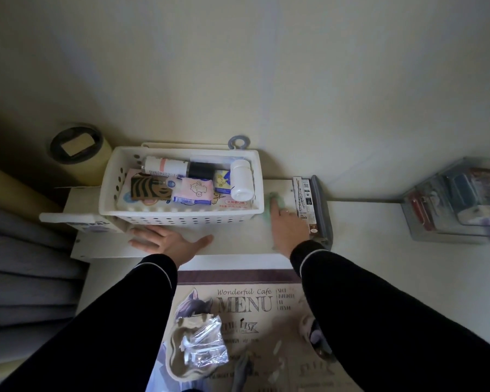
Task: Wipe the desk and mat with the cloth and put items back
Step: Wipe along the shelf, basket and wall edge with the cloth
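Here the mat (244,281) reads "Wonderful Cafe MENU". Right hand (287,227), fingers straight, presses the green cloth (270,206) between basket (181,215) and boxes (303,199); left hand (167,240) lies spread near the shelf (238,237) edge.

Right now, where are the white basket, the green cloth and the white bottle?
white basket (181,219): head view, its perforated front wall.
green cloth (272,196): head view, the bit showing beside the basket.
white bottle (241,181): head view, middle of its body.

cloth (271,201) mostly hidden, clear box (447,205) blurred, cropped
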Demonstrator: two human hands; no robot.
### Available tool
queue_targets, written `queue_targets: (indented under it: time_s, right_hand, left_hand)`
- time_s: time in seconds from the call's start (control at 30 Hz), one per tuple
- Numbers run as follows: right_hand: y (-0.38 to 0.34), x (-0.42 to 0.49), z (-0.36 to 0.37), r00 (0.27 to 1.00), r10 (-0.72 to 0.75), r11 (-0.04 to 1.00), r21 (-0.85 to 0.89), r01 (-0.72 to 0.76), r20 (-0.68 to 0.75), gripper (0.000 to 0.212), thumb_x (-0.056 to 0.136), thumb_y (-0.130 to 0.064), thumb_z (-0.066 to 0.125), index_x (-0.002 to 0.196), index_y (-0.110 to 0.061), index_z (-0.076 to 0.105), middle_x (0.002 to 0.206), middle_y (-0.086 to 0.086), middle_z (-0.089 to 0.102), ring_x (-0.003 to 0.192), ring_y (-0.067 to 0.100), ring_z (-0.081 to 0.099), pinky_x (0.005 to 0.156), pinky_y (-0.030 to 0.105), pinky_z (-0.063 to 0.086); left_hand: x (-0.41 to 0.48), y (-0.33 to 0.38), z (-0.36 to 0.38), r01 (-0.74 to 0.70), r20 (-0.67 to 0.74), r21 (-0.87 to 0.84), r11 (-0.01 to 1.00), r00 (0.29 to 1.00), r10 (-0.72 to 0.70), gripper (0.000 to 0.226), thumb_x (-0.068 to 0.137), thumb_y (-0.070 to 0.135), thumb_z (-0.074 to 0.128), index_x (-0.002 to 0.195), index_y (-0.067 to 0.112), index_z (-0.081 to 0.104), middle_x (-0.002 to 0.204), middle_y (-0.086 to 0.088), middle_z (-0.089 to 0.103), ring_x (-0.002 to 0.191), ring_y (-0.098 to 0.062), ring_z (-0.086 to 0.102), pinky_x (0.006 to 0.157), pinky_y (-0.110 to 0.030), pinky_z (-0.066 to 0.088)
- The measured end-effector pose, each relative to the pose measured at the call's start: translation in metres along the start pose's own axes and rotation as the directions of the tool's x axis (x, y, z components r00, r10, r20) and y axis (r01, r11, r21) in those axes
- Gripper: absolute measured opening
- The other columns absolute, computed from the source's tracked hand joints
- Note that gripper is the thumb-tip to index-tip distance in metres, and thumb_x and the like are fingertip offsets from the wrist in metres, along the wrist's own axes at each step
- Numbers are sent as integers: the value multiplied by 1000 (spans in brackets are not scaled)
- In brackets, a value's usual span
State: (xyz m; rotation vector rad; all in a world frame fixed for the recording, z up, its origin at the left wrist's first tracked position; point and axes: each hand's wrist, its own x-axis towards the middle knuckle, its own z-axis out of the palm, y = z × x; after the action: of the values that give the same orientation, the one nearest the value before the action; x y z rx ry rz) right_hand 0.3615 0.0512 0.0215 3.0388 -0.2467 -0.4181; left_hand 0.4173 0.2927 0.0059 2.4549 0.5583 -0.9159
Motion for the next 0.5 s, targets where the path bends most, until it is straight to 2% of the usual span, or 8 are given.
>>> queue_targets:
  time_s: [0.07,0.13,0.2,0.27,0.33,0.4,0.5]
  right_hand:
    - [-9,3,-9,987,156,987,24,-156,23,83,92,-13,54,151,-3,-4,125,17,53,103,30,59,78,39,50]
    - [-38,-14,0,979,193,975,96,-199,61,80,94,-8,49,149,1,-7,124,19,51,99,30,59,77,37,49]
    - [-70,-41,18,992,97,985,132,-108,83,83,93,-6,52,148,3,-9,121,21,51,95,30,60,73,38,50]
    - [-78,-60,25,996,-55,992,120,47,66,75,95,-6,44,149,0,-7,119,19,53,94,30,60,68,39,48]
    - [-58,-58,18,995,-69,993,105,61,78,83,91,-9,54,150,-3,-4,118,15,57,96,29,60,71,39,48]
    - [-28,-50,10,985,114,987,101,-128,127,97,85,-16,67,149,0,-5,115,14,61,99,28,61,79,38,52]
    - [-11,-46,7,909,379,920,35,-391,175,89,95,-19,56,147,7,-11,122,19,58,105,26,61,83,33,53]
  left_hand:
    - [1,0,0,-3,-2,3,1000,1000,3,163,42,94,52,136,-15,-24,142,-41,-27,131,-56,-26,104,-67,-13]
    - [2,-1,1,-15,-1,13,1000,1000,15,164,41,95,51,135,-15,-25,142,-42,-27,132,-55,-27,104,-67,-13]
    - [2,-1,1,-8,-8,-7,1000,1000,8,164,41,93,55,136,-15,-24,143,-41,-26,133,-55,-26,105,-67,-11]
    - [0,0,2,-5,-5,-7,1000,1000,5,164,42,91,58,137,-14,-24,144,-40,-26,133,-55,-25,105,-67,-10]
    - [-1,0,1,-5,5,-6,1000,1000,5,163,42,92,57,138,-13,-23,144,-39,-27,133,-56,-24,105,-67,-9]
    - [-1,-1,0,-7,8,16,1000,1000,7,163,42,94,53,138,-13,-23,145,-38,-27,133,-55,-25,105,-67,-11]
    - [-1,-2,1,-14,8,26,1000,1000,13,163,41,96,50,137,-12,-24,145,-37,-27,132,-55,-26,105,-67,-12]
